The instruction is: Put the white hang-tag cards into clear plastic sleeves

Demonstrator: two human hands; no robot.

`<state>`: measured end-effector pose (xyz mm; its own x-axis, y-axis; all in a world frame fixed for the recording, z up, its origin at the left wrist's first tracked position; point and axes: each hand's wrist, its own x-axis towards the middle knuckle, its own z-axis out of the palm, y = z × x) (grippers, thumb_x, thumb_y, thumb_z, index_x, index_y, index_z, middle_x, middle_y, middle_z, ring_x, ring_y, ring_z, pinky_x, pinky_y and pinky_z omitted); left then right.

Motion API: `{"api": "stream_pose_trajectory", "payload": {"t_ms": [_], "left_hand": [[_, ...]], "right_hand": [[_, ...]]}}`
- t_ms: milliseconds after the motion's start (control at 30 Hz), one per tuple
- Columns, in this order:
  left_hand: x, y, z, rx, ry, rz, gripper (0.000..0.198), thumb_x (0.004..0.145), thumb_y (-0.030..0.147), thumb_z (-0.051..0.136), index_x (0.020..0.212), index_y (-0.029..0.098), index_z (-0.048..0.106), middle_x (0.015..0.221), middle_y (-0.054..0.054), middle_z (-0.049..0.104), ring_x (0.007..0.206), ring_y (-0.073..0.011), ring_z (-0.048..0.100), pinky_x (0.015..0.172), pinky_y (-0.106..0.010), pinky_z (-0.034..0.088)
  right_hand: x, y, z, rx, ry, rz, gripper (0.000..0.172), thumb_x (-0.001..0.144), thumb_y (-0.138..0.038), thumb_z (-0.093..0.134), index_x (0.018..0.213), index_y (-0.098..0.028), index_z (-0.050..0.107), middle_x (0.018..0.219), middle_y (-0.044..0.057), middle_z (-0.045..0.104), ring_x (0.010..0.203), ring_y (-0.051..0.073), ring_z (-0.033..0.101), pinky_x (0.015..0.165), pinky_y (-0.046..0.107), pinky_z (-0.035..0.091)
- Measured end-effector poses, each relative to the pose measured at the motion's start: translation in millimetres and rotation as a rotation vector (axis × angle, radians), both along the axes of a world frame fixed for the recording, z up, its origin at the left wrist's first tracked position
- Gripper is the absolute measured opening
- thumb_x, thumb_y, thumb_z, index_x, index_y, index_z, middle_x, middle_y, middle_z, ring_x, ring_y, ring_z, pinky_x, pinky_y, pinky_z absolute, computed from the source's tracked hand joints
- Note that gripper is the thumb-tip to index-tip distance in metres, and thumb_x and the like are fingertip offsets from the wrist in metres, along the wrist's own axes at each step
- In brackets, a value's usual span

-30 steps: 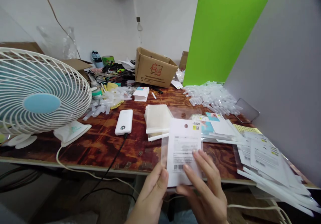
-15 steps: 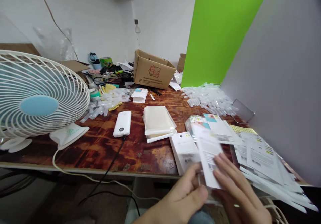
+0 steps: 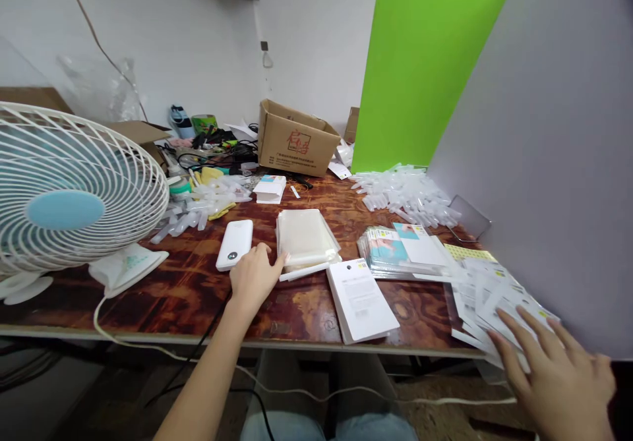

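Observation:
My left hand (image 3: 256, 275) rests between a white power bank (image 3: 235, 244) and a stack of clear plastic bags (image 3: 305, 235). Its thumb tip reaches the left edge of the bags, while the fingers are apart and hold nothing. At the far right, my right hand (image 3: 556, 368) lies with spread fingers over a fanned pile of bagged white cards (image 3: 487, 299); its fingertips appear to touch the top ones. Between the hands sits a stack of white printed cards (image 3: 363, 302). Behind that is a pile of packed cards with blue pictures (image 3: 388, 251).
A white fan (image 3: 74, 197) stands at the left. Heaps of translucent plastic pieces lie by the green partition (image 3: 420, 72) and beside the fan. At the back are a cardboard box (image 3: 297, 144) and a small card stack (image 3: 270, 190). A black cable (image 3: 210, 329) hangs over the front edge.
Both hands were together over the front edge with a bagged white card. They have parted: the left to the plastic bags, the right to the fanned pile, and the card has left the hands.

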<state>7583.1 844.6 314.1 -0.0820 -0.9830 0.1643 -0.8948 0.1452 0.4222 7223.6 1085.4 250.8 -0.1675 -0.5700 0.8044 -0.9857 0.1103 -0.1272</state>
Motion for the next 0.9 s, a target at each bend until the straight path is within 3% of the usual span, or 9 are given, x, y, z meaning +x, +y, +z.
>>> {"api": "stream_pose_trajectory", "payload": {"t_ms": [67,133,233,300,433,600,767,900], "left_hand": [[3,-2,-2.7,0.026,0.0,0.0,0.029,0.085,0.046,0.049,0.08,0.02,0.063,0.086,-0.011,0.072,0.084,-0.0333,0.066,0.065,-0.038,0.045],[3,0,-1.8,0.013,0.009,0.014,0.026,0.085,0.044,0.05,0.074,0.023,0.06,0.084,-0.007,0.072,0.083,-0.0293,0.066,0.061,-0.033,0.042],[1,5,1.9,-0.041,0.027,0.063,0.021,0.085,0.04,0.05,0.076,0.023,0.059,0.088,-0.007,0.071,0.084,-0.028,0.065,0.06,-0.032,0.039],[1,8,4.3,-0.078,0.036,0.096,0.02,0.086,0.039,0.048,0.078,0.023,0.058,0.091,-0.009,0.07,0.085,-0.0288,0.064,0.06,-0.033,0.039],[1,7,6.3,-0.109,0.05,0.096,0.022,0.088,0.038,0.046,0.078,0.023,0.058,0.09,-0.01,0.069,0.087,-0.0297,0.064,0.066,-0.034,0.041],[-3,3,1.8,-0.094,0.061,0.102,0.03,0.093,0.035,0.034,0.082,0.021,0.058,0.081,-0.014,0.07,0.082,-0.0322,0.065,0.067,-0.037,0.041],[-7,3,-2.0,-0.11,0.125,0.117,0.03,0.092,0.037,0.035,0.074,0.023,0.054,0.075,-0.014,0.066,0.077,-0.0342,0.064,0.067,-0.04,0.042],[-6,7,0.5,-0.224,0.277,0.116,0.023,0.091,0.036,0.039,0.072,0.024,0.046,0.091,-0.014,0.062,0.095,-0.0334,0.061,0.082,-0.043,0.043]], "right_hand": [[33,-17,5.2,0.068,0.059,0.076,0.051,0.09,-0.048,0.051,0.135,-0.024,0.05,0.135,0.012,0.055,0.131,0.035,0.044,0.104,0.06,0.033],[71,-38,10.8,0.183,0.164,0.24,0.055,0.092,-0.047,0.046,0.139,-0.019,0.044,0.141,0.012,0.049,0.133,0.032,0.041,0.107,0.056,0.032],[113,-60,8.7,0.201,0.381,0.368,0.04,0.093,-0.028,0.049,0.132,-0.018,0.052,0.138,0.008,0.053,0.136,0.026,0.039,0.116,0.048,0.022],[125,-66,1.4,0.182,0.398,0.372,0.035,0.092,-0.014,0.046,0.125,-0.017,0.057,0.133,0.007,0.057,0.134,0.024,0.042,0.118,0.046,0.018],[127,-60,-8.3,0.142,0.334,0.415,0.036,0.092,-0.005,0.038,0.119,-0.011,0.06,0.126,0.01,0.062,0.125,0.022,0.052,0.115,0.045,0.029],[125,-57,-8.1,-0.058,0.273,0.453,0.025,0.09,-0.004,0.044,0.103,-0.008,0.065,0.107,0.013,0.07,0.112,0.021,0.061,0.104,0.041,0.043],[124,-64,-17.6,-0.157,0.272,0.512,0.018,0.093,-0.014,0.047,0.095,-0.01,0.065,0.095,0.013,0.072,0.106,0.022,0.065,0.094,0.042,0.051],[122,-65,-19.3,-0.146,0.292,0.563,0.013,0.089,-0.016,0.056,0.098,-0.013,0.066,0.097,0.01,0.072,0.104,0.02,0.066,0.096,0.038,0.051]]}}
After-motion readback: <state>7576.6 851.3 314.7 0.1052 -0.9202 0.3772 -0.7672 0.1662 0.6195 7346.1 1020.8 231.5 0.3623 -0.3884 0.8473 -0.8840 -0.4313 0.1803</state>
